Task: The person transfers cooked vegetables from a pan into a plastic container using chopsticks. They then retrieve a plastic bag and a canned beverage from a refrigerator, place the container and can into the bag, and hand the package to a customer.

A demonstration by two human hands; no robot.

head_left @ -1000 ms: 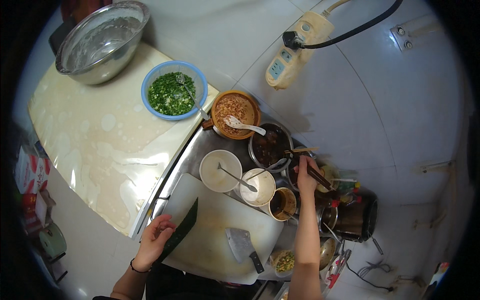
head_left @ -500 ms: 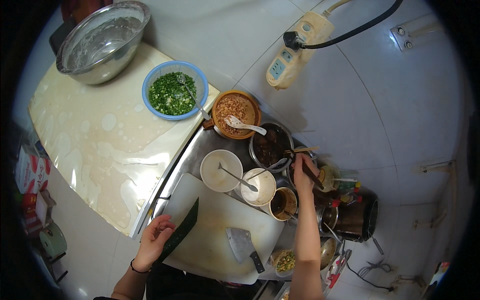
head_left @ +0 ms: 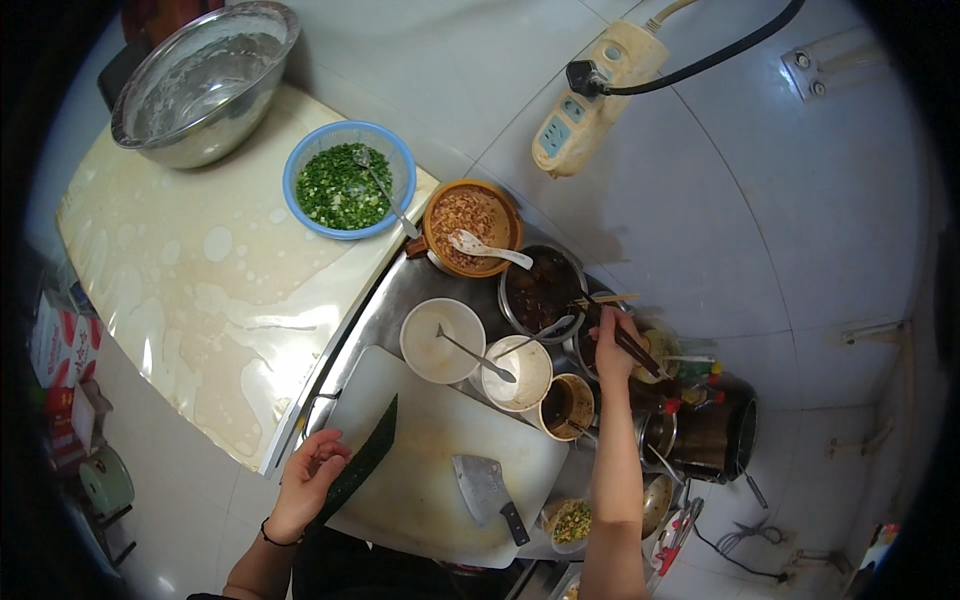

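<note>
My left hand [head_left: 310, 478] is at the left edge of the white cutting board [head_left: 425, 455], its fingers curled on a long, dark green, flat-looking piece [head_left: 362, 463] with a pointed tip. What kind of thing this is I cannot make out. At the right, my right hand [head_left: 614, 343] grips dark brown chopsticks [head_left: 637, 350] above a container beside a metal pot of dark sauce [head_left: 540, 290]. Their lower ends are hard to see there. On the board lies a cleaver [head_left: 482, 490] with a black handle, touched by neither hand.
Beyond the board stand a white bowl [head_left: 425, 340], a white tub [head_left: 522, 385] and a cup of brown sauce [head_left: 566, 408], with spoons among them. An orange-rimmed pot [head_left: 500, 207] and a blue basket of chopped greens [head_left: 350, 228] are farther back. A power strip [head_left: 590, 110] hangs on the wall.
My right hand has shifted slightly to the right, and the chopsticks have turned a little in it. My left hand and the green piece stay in place.
</note>
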